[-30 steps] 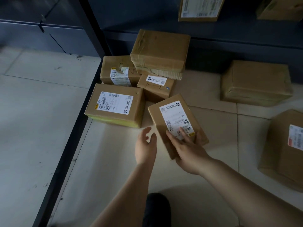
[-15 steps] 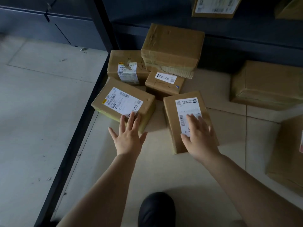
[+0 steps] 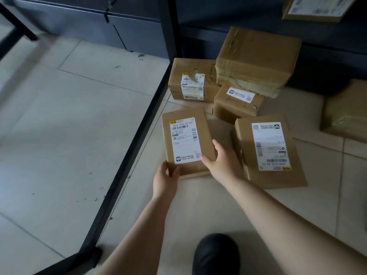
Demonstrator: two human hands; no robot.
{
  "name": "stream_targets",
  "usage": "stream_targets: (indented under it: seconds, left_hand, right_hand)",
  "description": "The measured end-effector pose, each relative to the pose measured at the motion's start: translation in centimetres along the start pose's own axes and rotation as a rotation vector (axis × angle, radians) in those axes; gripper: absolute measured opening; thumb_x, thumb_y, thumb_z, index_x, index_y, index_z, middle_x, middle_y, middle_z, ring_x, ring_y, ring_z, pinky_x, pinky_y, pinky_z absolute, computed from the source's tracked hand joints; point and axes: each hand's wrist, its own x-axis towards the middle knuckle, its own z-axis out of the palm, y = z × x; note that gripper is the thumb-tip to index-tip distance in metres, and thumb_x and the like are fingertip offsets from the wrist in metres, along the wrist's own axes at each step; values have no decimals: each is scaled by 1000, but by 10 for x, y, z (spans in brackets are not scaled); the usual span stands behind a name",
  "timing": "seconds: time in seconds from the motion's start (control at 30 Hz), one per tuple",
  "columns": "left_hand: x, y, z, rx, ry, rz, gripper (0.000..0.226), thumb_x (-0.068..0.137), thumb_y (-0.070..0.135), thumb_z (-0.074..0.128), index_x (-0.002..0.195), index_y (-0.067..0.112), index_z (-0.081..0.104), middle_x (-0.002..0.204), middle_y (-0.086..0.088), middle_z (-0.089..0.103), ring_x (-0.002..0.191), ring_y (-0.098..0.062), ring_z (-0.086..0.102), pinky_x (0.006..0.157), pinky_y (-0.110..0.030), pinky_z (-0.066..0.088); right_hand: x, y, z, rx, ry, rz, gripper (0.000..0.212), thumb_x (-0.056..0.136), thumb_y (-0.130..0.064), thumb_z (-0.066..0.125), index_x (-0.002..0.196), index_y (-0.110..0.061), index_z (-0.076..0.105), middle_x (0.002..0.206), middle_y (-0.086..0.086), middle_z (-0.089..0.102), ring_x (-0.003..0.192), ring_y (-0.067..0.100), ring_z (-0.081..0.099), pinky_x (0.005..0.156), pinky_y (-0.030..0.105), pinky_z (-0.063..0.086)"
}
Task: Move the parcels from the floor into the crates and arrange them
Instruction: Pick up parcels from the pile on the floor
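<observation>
A flat cardboard parcel (image 3: 206, 126) with a white T205 label lies on the tiled floor. My left hand (image 3: 165, 180) grips its near left corner and my right hand (image 3: 224, 162) holds its near right edge. Right of it lies a second labelled parcel (image 3: 244, 135), touched by neither hand. Behind them are three more cardboard parcels: one with a torn label (image 3: 178, 80), a small one (image 3: 224, 105), and a big taped one (image 3: 258, 54) resting on the others. No crate is in view.
A black metal rack frame (image 3: 127, 161) runs diagonally along the floor left of the parcels, with an upright post (image 3: 168, 26) behind. Another parcel (image 3: 345, 116) lies at the right edge, one more (image 3: 317, 8) on a shelf above. A dark shoe (image 3: 216, 255) is below.
My right hand let go of the right parcel and moved left. Both hands now hold the T205 parcel, which has been turned so its label reads upright and pulled nearer.
</observation>
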Motion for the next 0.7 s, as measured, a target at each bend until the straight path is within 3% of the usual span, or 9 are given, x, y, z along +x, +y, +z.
stream_targets:
  seconds: [0.07, 0.13, 0.23, 0.33, 0.43, 0.5, 0.57, 0.63, 0.7]
  left_hand:
    - [-8, -3, -4, -56, 12, 9, 8, 92, 17, 56, 86, 23, 53, 83, 8, 59, 76, -18, 52, 71, -34, 45]
    - [-19, -2, -9, -124, 25, 45, 6, 92, 15, 56, 95, 20, 57, 83, 11, 60, 73, -11, 53, 73, -31, 46]
    - [-36, 16, -13, -235, 43, 134, 10, 92, 11, 56, 95, 19, 61, 76, 8, 62, 55, 3, 51, 56, -15, 41]
    - [-52, 40, -13, -324, 44, 242, 19, 90, 10, 59, 105, 21, 64, 91, 2, 72, 72, 3, 65, 62, -5, 44]
    - [-63, 58, -3, -289, 14, 346, 33, 85, 24, 66, 117, 21, 64, 104, -4, 71, 93, -14, 69, 77, -17, 51]
    - [-72, 69, 8, -220, -2, 417, 49, 74, 45, 65, 119, 24, 64, 103, 1, 70, 92, -17, 69, 83, -34, 55]
    - [-82, 80, 22, -168, -13, 474, 57, 69, 53, 61, 119, 28, 64, 100, 7, 68, 90, -17, 70, 84, -43, 56]
    - [-93, 88, 37, -136, -35, 517, 51, 68, 53, 61, 117, 39, 63, 96, 12, 68, 88, -13, 70, 79, -42, 57]
    - [-101, 91, 52, -109, -79, 535, 41, 70, 50, 63, 110, 46, 63, 91, 14, 67, 85, -8, 69, 76, -37, 57]
  right_hand:
    - [-3, -2, 5, -4, 19, -6, 70, 87, -35, 62, 146, -15, 31, 143, 10, 44, 132, 26, 37, 107, 30, 30]
    - [-8, -4, 8, 57, 27, -25, 72, 86, -30, 64, 147, -14, 29, 144, 11, 39, 134, 25, 34, 108, 28, 26]
    - [-12, -7, -2, 213, 129, -83, 68, 85, -21, 66, 145, -15, 33, 139, 7, 42, 128, 20, 43, 99, 21, 33]
    - [-22, -10, -29, 349, 264, -165, 64, 83, -13, 67, 141, -15, 40, 127, 5, 47, 117, 15, 49, 88, 10, 33]
    - [-36, -1, -60, 465, 356, -206, 61, 82, -12, 68, 138, -19, 44, 116, -8, 50, 109, 7, 53, 91, 13, 41]
    - [-46, 12, -81, 481, 406, -210, 61, 83, -15, 68, 138, -22, 43, 120, -5, 49, 102, -3, 52, 86, 4, 42]
    - [-56, 28, -100, 471, 439, -192, 60, 84, -17, 67, 139, -23, 42, 125, -3, 49, 100, -4, 50, 78, 1, 42]
    - [-66, 44, -115, 498, 450, -149, 60, 84, -14, 67, 138, -20, 42, 125, -3, 48, 104, 0, 49, 71, -1, 43]
    - [-71, 63, -126, 484, 475, -113, 60, 82, -12, 69, 137, -18, 44, 122, -3, 48, 107, 4, 49, 76, -3, 40]
